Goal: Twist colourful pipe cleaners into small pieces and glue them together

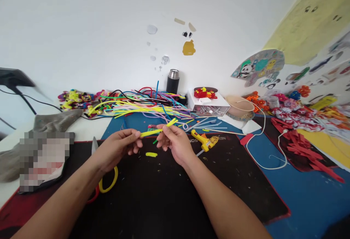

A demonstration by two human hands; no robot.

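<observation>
Black mat (153, 206) covers the near part of a blue desk (308, 199), and two bare forearms reach across it, cut off at the bottom of the view. Scissors (116, 177) with red and yellow handles lie towards the mat's left edge, their middle hidden under the left forearm. Beyond, towards the mat's far edge, lies a short yellow piece (151, 154), apart from everything.

Just past it both hands are raised. The left hand (120, 146) pinches one end of some yellow strips (150, 133) between thumb and forefinger; the right hand (175, 140) pinches them near the other end, where loose tips fan out. The work looks partway along: the strips are gathered and held taut, but the tips are uneven and the short piece is separate. Fingers hide whether the strips are joined, and their exact number is hard to count. A thin green bit shows below the right hand; whether it is held or lying behind cannot be told.

Right of the hands, a yellow glue gun (208, 142) lies across the mat's far edge. Along the desk's far edge are a heap of coloured stems (142, 104), a white box (222, 105) and a flask (172, 84), against a stickered wall (95, 24). At far left, an item (46, 162) is masked by blur.
</observation>
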